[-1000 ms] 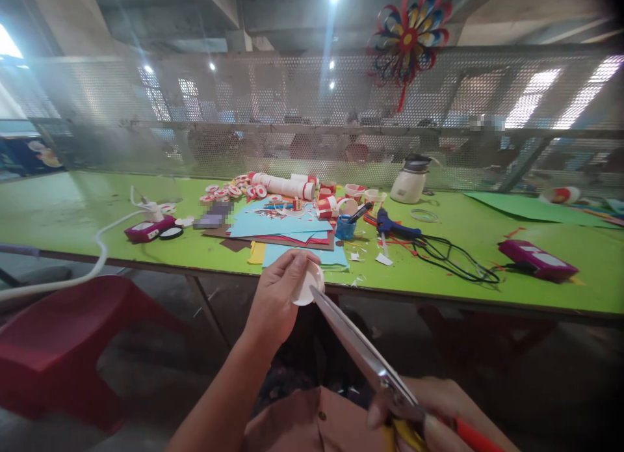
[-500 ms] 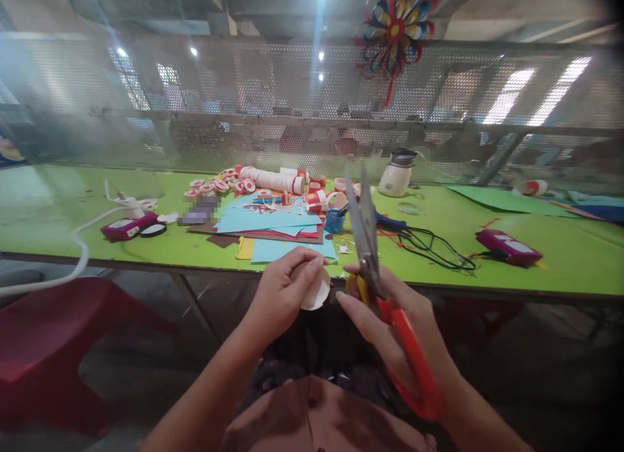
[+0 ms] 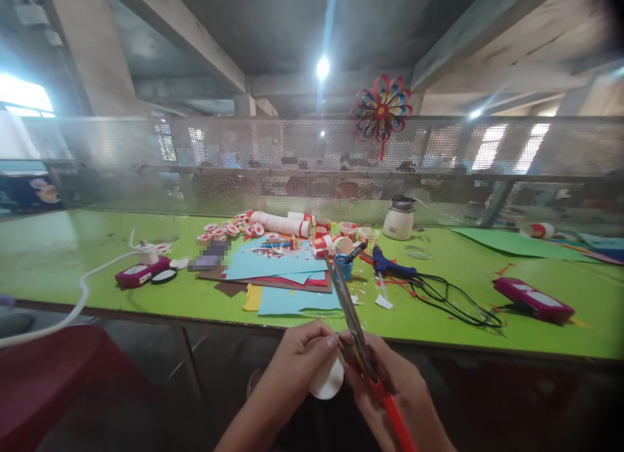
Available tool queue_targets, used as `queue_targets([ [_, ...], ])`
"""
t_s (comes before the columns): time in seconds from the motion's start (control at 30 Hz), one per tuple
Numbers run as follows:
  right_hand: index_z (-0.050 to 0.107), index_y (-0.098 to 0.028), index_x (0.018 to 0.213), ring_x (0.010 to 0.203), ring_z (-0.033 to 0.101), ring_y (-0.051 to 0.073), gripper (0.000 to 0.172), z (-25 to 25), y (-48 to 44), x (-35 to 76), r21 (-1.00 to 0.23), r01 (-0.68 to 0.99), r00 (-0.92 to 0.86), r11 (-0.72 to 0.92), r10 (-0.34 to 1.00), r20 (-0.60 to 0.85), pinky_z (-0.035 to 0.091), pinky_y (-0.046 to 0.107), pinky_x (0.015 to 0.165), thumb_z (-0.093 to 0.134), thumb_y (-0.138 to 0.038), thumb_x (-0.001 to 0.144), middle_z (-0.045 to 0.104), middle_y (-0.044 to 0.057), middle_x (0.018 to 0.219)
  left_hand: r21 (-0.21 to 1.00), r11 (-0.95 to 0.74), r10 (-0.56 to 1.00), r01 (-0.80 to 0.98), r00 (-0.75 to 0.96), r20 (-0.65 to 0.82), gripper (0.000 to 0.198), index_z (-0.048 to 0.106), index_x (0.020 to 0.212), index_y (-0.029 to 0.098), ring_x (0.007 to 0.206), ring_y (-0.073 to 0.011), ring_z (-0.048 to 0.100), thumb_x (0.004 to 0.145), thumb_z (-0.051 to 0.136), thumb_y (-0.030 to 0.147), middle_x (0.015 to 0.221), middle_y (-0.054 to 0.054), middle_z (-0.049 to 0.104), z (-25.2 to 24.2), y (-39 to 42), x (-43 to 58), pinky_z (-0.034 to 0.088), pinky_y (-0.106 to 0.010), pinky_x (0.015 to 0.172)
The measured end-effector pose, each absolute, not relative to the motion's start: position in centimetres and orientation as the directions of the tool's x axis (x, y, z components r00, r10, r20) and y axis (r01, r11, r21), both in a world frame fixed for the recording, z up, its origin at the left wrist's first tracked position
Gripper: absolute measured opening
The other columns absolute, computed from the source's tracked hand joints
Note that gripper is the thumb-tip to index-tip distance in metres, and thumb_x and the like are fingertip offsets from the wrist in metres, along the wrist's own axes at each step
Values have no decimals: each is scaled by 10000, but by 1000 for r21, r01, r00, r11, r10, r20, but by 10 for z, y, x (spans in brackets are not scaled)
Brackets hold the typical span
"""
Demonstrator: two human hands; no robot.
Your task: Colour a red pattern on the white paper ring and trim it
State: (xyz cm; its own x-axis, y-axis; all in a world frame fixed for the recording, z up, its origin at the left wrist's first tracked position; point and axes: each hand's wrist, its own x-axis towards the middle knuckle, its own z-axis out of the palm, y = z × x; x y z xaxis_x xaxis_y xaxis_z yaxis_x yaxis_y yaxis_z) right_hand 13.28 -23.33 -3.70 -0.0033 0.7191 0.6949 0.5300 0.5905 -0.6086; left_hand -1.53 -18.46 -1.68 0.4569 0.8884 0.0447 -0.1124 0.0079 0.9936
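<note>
In the head view my left hand [image 3: 301, 361] is closed on a round white paper disc [image 3: 328, 379], pinched between thumb and fingers. My right hand [image 3: 397, 380] is wrapped around scissors [image 3: 359, 338] with an orange-red handle. Their blades point up and away from me, nearly together, just right of the disc; whether they touch it I cannot tell. A bit of yellow shows by the right fingers, too small to name. Both hands are held in front of the near edge of a green table [image 3: 453, 325].
Light blue paper sheets [image 3: 273, 263] lie mid-table, with red-and-white paper rings [image 3: 219, 231] behind them. A blue glue gun [image 3: 390, 265] with a black cable and a purple box [image 3: 533, 299] lie on the right. A white jug [image 3: 398, 223] stands at the back; a perforated screen [image 3: 273, 146] rises beyond.
My view has tilted up, so table and hands appear lower. The scissors' blades have come closer together and swung left. My right hand is now nearer the disc and my left hand.
</note>
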Motion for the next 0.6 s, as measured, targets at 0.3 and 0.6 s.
queue_targets([
  [0.3,671,-224,1013,617,654,120,214,-36,-237,122,-771,416,205,483,776,597,540,152,632,624,-298,817,654,7,735,925,225,896,-306,438,-73,376,557,650,137,417,-59,393,650,729,472,507,27,484,-25,-179,-5,245,-192,426],
  [0.6,665,-215,1077,642,668,158,301,-31,-239,134,-867,351,214,353,871,441,539,185,605,638,-358,814,682,25,747,949,172,926,-262,373,-65,338,582,687,131,436,-59,401,684,681,455,525,26,487,-26,-173,-13,236,-189,432],
])
